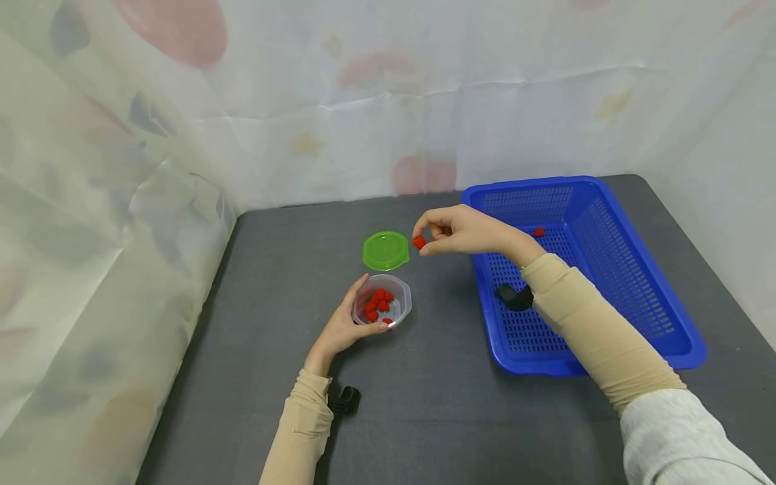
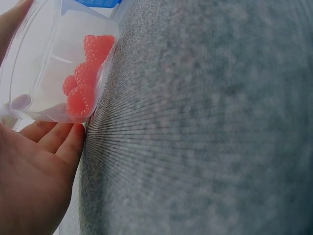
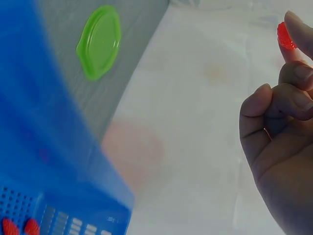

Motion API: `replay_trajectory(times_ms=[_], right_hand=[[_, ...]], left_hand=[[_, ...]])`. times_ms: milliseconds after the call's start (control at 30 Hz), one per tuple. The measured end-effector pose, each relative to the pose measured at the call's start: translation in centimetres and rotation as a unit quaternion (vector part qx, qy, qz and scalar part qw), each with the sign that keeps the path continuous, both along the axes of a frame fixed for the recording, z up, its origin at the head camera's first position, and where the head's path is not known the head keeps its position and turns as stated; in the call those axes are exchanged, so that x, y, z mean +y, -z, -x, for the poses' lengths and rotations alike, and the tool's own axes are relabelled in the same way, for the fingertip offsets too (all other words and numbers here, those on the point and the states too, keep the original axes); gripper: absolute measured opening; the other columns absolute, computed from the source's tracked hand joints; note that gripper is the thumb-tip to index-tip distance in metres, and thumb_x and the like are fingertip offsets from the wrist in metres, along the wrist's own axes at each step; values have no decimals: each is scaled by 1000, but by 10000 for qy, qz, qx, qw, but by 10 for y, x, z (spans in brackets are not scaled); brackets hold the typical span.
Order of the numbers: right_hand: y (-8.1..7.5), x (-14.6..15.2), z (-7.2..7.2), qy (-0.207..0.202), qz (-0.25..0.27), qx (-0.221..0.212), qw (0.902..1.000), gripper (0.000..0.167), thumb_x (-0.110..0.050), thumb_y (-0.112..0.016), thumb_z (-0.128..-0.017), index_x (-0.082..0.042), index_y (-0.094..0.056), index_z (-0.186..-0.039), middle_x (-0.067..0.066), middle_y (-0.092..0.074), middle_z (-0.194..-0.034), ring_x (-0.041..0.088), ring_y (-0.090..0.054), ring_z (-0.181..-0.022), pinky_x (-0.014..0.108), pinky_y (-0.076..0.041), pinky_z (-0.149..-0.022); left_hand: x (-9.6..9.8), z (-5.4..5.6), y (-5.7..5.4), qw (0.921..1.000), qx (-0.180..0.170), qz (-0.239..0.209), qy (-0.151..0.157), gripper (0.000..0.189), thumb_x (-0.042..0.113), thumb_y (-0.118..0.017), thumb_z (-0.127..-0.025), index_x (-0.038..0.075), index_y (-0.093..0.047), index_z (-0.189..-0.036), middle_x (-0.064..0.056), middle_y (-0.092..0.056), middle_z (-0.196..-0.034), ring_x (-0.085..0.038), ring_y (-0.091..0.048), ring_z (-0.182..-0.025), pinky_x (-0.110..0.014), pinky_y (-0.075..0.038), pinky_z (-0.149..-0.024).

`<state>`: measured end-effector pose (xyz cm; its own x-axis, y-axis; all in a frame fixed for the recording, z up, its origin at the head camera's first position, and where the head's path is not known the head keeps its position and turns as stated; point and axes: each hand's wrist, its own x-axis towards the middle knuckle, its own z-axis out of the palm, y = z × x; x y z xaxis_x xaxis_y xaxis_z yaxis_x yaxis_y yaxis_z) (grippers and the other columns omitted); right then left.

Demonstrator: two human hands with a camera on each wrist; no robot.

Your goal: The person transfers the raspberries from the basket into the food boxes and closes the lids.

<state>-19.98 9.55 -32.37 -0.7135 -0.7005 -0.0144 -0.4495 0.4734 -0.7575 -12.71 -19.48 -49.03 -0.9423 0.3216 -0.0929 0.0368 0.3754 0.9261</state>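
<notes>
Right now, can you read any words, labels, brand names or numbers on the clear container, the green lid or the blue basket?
None: no readable text shows in any view.
Clear container: no label visible.
Green lid: plain, no print or embossing legible.
Blue basket: plain mesh, no markings visible.
Patterned backdrop: faded shapes only, no letters.

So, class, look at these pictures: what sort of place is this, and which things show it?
Probably a staged tabletop work area, not a kitchen: a dark grey table screened by patterned cloth, bearing only a blue basket and a clear container of red berries.
</notes>
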Motion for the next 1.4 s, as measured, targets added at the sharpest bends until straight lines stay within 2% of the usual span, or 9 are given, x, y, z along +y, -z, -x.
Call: replay_trajectory(times_ms=[300, 533, 767, 900, 1133, 1267, 1400], right_hand=[[6, -31, 1, -426, 35, 31, 9991, 22, -25, -67, -85, -19, -62, -106, -2, -44, -66, 11, -36, -56, 26, -35, -59], [23, -52, 9, -603, -127, -159, 9980, 20, -21, -67, -86, -18, -62, -105, -3, -45, -65, 12, -39, -57, 25, -36, -59], [36, -65, 17, -799, -489, -494, 9944, 20, -18, -67, -85, -18, -62, -105, -3, -46, -63, 11, -40, -56, 24, -35, -57], [46, -71, 21, -844, -777, -571, 9918, 21, -17, -67, -84, -17, -63, -104, -4, -46, -62, 10, -42, -56, 22, -37, -57], [65, -77, 27, -905, -1201, -719, 9860, 20, -16, -68, -84, -15, -63, -103, -2, -48, -66, 9, -44, -58, 21, -38, -57], [70, -80, 28, -969, -1359, -760, 9830, 20, -16, -67, -84, -16, -64, -104, -2, -50, -66, 9, -46, -60, 21, -40, -57], [73, -83, 29, -1057, -1509, -791, 9797, 22, -14, -67, -84, -14, -64, -106, 0, -54, -74, 10, -46, -62, 21, -40, -58]], left_hand=[[2, 1, -5, 9998, -185, -19, 61, 102, 20, -81, -72, 29, -15, -149, -5, -37, -148, -26, -36, -135, -52, -23, -113], [5, -8, -29, 9994, -233, -87, 251, 100, 17, -78, -75, 18, -12, -151, -11, -37, -147, -30, -38, -134, -52, -27, -110], [6, -9, -30, 9994, -195, -133, 268, 98, 18, -77, -76, 22, -12, -150, -8, -38, -147, -29, -39, -133, -52, -27, -110], [6, -9, -31, 9995, -184, 4, 238, 98, 21, -77, -76, 22, -13, -150, -6, -38, -147, -28, -39, -133, -52, -28, -110], [7, -9, -31, 9994, -189, -13, 276, 99, 20, -77, -76, 21, -12, -150, -8, -36, -148, -29, -39, -134, -51, -29, -110], [7, -9, -31, 9995, -159, -15, 264, 98, 20, -77, -76, 19, -12, -150, -9, -37, -147, -28, -39, -134, -51, -29, -110], [7, -8, -33, 9996, -158, 5, 230, 98, 19, -78, -76, 20, -14, -150, -11, -37, -147, -29, -38, -134, -51, -29, -110]])
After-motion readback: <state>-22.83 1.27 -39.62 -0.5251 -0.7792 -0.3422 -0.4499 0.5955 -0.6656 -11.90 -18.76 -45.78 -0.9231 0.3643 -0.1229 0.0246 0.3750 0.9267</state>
